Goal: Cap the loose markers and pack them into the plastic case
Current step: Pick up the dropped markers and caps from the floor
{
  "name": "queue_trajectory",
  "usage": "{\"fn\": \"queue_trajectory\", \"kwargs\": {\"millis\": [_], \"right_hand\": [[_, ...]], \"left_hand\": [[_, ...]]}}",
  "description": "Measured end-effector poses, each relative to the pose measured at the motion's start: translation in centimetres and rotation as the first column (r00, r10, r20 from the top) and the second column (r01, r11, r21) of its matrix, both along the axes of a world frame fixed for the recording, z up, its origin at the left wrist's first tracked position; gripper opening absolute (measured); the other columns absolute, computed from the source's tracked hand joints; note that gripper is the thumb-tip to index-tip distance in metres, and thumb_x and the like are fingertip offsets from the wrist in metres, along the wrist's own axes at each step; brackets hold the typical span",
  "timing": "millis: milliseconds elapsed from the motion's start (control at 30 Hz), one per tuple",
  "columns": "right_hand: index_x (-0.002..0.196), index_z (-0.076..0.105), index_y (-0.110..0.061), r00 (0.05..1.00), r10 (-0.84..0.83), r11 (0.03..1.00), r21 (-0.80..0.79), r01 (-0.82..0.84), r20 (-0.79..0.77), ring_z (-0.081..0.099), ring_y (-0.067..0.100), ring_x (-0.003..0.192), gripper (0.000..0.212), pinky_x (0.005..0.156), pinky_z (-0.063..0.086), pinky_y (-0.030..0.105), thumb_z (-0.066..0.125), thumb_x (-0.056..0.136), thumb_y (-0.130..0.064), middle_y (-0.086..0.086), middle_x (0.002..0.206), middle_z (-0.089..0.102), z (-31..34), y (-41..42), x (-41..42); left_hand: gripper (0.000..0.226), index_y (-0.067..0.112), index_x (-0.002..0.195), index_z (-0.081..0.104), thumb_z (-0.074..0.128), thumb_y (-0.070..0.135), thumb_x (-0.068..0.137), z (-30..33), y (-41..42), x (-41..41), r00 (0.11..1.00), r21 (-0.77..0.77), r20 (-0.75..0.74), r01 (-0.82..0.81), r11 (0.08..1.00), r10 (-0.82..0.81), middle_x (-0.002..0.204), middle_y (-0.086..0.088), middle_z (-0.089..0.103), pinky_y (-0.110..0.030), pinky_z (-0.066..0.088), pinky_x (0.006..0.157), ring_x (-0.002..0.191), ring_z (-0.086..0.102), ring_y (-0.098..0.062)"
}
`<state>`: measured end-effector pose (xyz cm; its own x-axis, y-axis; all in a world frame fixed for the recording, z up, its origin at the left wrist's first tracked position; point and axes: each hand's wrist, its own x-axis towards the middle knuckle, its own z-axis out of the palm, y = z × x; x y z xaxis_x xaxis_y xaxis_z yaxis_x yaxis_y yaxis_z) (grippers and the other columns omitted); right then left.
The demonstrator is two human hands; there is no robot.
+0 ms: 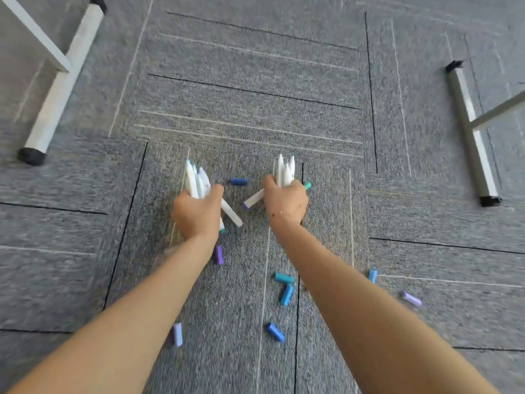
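A grey carpet (255,81) marked with thin dark and pale lines is seen underfoot; a white table leg (61,89) with a black foot is laid out at the upper left, and a grey metal frame leg (468,132) is seen at the right, well apart from the hands; nothing is placed between the hands and the view.

Loose caps are scattered on the carpet around and beneath the forearms: a dark blue cap (238,182) between the two hands, a purple cap (218,255) just beside the left wrist, a teal cap (283,277) touching or nearly touching a blue cap (286,294), another blue cap (275,332) nearer the viewer, a lilac cap (177,334) at the lower left, a light blue cap (372,275) partly hidden by the right forearm, and a pale purple cap (412,299) at the far right.

A bundle of white markers (196,180) is gripped in the left hand (197,214), fingers curled round the barrels, tips pointed away and one barrel slanted out below the fist; a second bundle of white markers (285,170) is gripped likewise in the right hand (285,204), one marker angled out to the left; most tips appear uncapped, though blur prevents certainty; both bundles are held above the carpet.
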<state>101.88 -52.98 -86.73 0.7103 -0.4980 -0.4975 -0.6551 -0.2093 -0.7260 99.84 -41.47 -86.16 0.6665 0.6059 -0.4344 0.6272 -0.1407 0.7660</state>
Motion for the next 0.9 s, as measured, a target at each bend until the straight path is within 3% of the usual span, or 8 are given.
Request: {"fn": "queue_trajectory", "kwargs": {"millis": [100,167,233,367,467,600,733,900], "right_hand": [[0.08,0.052,-0.01,0.929,0.157,0.987,-0.08,-0.138,0.335,0.042,0.008,0.054,0.016,0.051,0.041,0.017,0.062,0.084,-0.023,0.004,0.074,0.054,-0.4,0.4,-2.3],[0.079,0.048,-0.01,0.898,0.21,0.978,-0.098,-0.186,0.387,0.038,0.007,0.055,0.015,0.05,0.037,0.013,0.061,0.083,-0.016,0.005,0.077,0.052,-0.9,0.7,-3.3],[0.087,0.049,-0.005,0.905,0.167,0.982,0.01,-0.186,0.39,0.04,0.009,0.054,0.012,0.046,0.039,0.014,0.059,0.085,-0.01,0.004,0.074,0.053,-1.5,0.9,-4.0],[0.092,0.05,0.001,0.921,0.042,0.983,0.15,-0.108,0.387,0.039,0.002,0.048,0.009,0.042,0.038,0.013,0.056,0.087,-0.002,0.0,0.069,0.051,-1.7,1.0,-3.8],[0.086,0.049,-0.007,0.879,0.117,0.978,0.097,-0.182,0.462,0.038,-0.002,0.046,0.008,0.045,0.036,0.01,0.056,0.09,-0.004,-0.007,0.064,0.047,-1.1,0.9,-3.4],[0.085,0.051,-0.012,0.893,0.18,0.978,0.021,-0.207,0.413,0.036,0.001,0.048,0.008,0.047,0.036,0.018,0.056,0.091,-0.01,-0.009,0.063,0.047,-2.6,0.6,-4.3],[0.094,0.053,-0.013,0.922,0.192,0.967,0.098,-0.237,0.336,0.036,-0.001,0.046,0.003,0.044,0.033,0.013,0.054,0.094,-0.015,-0.008,0.067,0.05,-2.7,0.7,-4.9],[0.09,0.059,-0.007,0.917,0.218,0.959,0.101,-0.265,0.335,0.037,0.004,0.048,0.016,0.042,0.037,0.017,0.054,0.094,-0.021,0.001,0.063,0.052,0.3,-0.5,-6.2]], "left_hand": [[0.012,0.014,0.081,0.054,0.066,0.016,0.082,-0.2,1.0,-0.3,0.94,0.146,0.299,0.124,0.982,-0.163,0.061,0.008,0.05,-0.009,0.033,0.044,0.052,0.045,-0.005],[0.009,0.013,0.084,0.056,0.065,0.014,0.084,-1.1,1.5,-0.3,0.895,0.237,0.37,0.169,0.957,-0.25,0.072,0.0,0.054,-0.018,0.036,0.053,0.059,0.047,-0.014],[0.009,0.008,0.087,0.058,0.065,0.014,0.084,-2.0,1.4,-0.5,0.873,0.307,0.37,0.208,0.929,-0.318,0.08,-0.002,0.052,-0.023,0.034,0.058,0.067,0.049,-0.017],[0.013,0.011,0.084,0.055,0.067,0.017,0.085,-3.1,0.8,-1.3,0.884,0.212,0.338,0.261,0.942,-0.321,0.066,0.011,0.051,-0.007,0.036,0.051,0.057,0.047,-0.004],[0.019,0.009,0.089,0.061,0.063,0.027,0.088,-2.8,0.7,-0.8,0.855,0.152,0.408,0.282,0.947,-0.32,0.075,-0.003,0.066,-0.017,0.042,0.053,0.061,0.058,-0.012],[0.022,0.032,0.075,0.048,0.063,0.026,0.09,-2.6,0.3,-1.3,0.825,0.203,0.377,0.369,0.907,-0.421,0.065,0.005,0.055,-0.021,0.04,0.045,0.055,0.052,-0.014],[0.015,0.013,0.094,0.057,0.062,0.027,0.09,-3.7,1.0,-1.0,0.863,0.116,0.232,0.433,0.894,-0.448,0.073,0.003,0.06,-0.011,0.045,0.042,0.059,0.059,-0.013],[0.031,0.0,0.115,0.057,0.055,0.023,0.094,-1.7,1.9,-0.9,0.908,-0.021,0.249,0.352,0.936,-0.336,0.083,0.004,0.068,-0.009,0.049,0.05,0.075,0.068,-0.006]]}}
